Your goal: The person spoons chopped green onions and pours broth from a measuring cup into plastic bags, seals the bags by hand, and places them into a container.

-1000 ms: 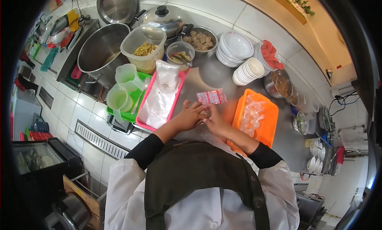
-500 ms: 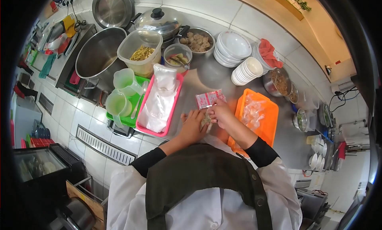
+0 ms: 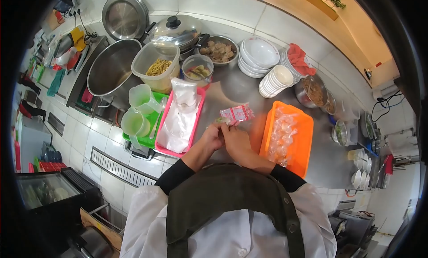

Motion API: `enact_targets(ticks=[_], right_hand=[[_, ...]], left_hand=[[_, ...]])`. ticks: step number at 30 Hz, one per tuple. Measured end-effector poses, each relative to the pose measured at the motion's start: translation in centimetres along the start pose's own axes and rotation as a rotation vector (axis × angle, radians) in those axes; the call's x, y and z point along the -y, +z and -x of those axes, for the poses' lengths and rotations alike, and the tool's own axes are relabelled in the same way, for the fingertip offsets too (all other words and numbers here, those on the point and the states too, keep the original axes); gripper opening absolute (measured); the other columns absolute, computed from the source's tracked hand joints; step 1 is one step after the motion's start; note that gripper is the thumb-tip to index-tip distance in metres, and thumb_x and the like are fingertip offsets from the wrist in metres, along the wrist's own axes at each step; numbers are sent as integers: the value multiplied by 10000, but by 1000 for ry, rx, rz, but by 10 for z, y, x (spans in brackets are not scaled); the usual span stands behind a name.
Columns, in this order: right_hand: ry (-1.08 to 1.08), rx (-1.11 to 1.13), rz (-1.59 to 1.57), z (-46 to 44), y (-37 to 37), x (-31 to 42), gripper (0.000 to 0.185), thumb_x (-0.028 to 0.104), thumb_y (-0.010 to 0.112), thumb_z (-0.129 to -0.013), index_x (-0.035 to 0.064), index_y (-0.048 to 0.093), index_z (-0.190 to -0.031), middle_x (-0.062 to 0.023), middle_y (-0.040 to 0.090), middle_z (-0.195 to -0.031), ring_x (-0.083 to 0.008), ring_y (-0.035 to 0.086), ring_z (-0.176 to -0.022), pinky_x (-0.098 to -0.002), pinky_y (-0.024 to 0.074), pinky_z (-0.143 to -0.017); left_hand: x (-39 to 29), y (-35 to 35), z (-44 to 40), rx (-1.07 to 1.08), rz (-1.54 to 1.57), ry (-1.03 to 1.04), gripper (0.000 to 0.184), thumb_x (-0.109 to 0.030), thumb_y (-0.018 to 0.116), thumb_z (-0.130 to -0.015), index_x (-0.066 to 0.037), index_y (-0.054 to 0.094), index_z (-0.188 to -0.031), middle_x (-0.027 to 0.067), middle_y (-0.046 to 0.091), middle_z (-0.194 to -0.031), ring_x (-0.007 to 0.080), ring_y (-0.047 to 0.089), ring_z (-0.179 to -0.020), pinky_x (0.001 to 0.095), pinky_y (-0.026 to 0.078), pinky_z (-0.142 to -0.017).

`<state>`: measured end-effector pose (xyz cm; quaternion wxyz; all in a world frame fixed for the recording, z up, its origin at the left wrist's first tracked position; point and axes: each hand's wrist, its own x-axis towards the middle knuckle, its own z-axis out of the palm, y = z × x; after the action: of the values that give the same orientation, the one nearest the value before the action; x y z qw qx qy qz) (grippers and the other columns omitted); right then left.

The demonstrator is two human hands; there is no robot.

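Over the steel counter my hands meet, fingers closed together. Between them is a small clear plastic bag [image 3: 221,120] with something pale green inside; only its far end shows. My left hand [image 3: 213,137] grips it from the left. My right hand [image 3: 236,141] closes on it from the right, its back hiding most of the fingers. Just beyond the fingertips lies a red-and-white printed packet [image 3: 237,112]. To the right of my right hand stands an orange basket [image 3: 302,132] holding several small knotted bags [image 3: 281,137]. A pink tray [image 3: 199,117] with clear plastic bags [image 3: 178,128] sits to the left.
On the left are a green tray [image 3: 155,116] with two jugs [image 3: 141,97], a large pot [image 3: 113,70] and a tub of yellow strips [image 3: 157,67]. Stacked white bowls [image 3: 258,55], paper cups [image 3: 277,82] and a meat bowl [image 3: 218,50] line the back wall.
My right hand has swung down and left against my left hand, covering most of the small bag. The view has shifted slightly, showing more of the orange basket.
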<state>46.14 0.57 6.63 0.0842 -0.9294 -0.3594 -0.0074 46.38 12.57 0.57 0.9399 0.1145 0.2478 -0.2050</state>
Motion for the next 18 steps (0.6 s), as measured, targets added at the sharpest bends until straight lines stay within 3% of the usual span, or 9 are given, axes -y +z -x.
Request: enact_targets(ticks=[3, 6, 9, 10, 13, 15, 18], right_hand=[[323, 148, -428, 5, 7, -2, 83, 178, 481, -956, 116, 482, -1010, -85, 632, -828, -202, 630, -669, -373, 470, -603], [648, 61, -1638, 12, 35, -15, 113, 252, 458, -1005, 145, 485, -1032, 13, 495, -705, -115, 471, -543, -307, 408, -563], [777, 54, -2434, 20, 22, -20, 127, 275, 474, -1005, 150, 484, -1022, 49, 332, -660, -91, 289, -500, -265, 329, -549], [732, 70, -2511, 22, 19, -24, 125, 277, 475, -1005, 152, 485, -1010, 49, 325, -657, -90, 277, -496, -260, 315, -551], [575, 155, -2699, 22, 7, -32, 116, 269, 478, -1003, 155, 491, -985, 48, 307, -649, -87, 258, -490, -250, 287, -554], [449, 236, -2771, 21, -2, -33, 100, 249, 480, -1003, 153, 499, -979, 48, 304, -649, -83, 267, -491, -253, 287, -550], [-156, 504, -2754, 6, -26, -38, 66, 202, 546, -959, 142, 524, -973, 43, 336, -653, -86, 309, -495, -260, 275, -524]], left_hand=[[-3, -22, -22, -59, -33, -115, 187, -167, 438, -961, -65, 590, -998, 54, 639, -1016, 206, 589, -891, 368, 473, -855], [-12, 6, -7, -85, -198, -195, 181, -164, 451, -970, -73, 601, -927, 38, 654, -947, 178, 584, -820, 333, 482, -786], [-7, 22, -18, -213, -367, -108, 190, -171, 436, -988, -79, 600, -968, 54, 638, -986, 191, 580, -832, 367, 476, -764], [-7, 32, -19, -267, -421, -51, 196, -176, 428, -996, -83, 600, -990, 61, 629, -1010, 199, 580, -842, 386, 472, -762], [-12, 61, -4, -105, -714, 209, 193, -188, 444, -997, -86, 598, -943, 55, 640, -1009, 185, 574, -851, 375, 462, -768], [-27, 107, 28, 72, -910, 160, 190, -178, 462, -990, -82, 596, -896, 49, 647, -1001, 171, 570, -850, 359, 451, -785], [-45, 164, 79, 366, -1254, 110, 200, -156, 475, -980, -65, 587, -842, 46, 654, -976, 182, 567, -851, 331, 425, -825]])
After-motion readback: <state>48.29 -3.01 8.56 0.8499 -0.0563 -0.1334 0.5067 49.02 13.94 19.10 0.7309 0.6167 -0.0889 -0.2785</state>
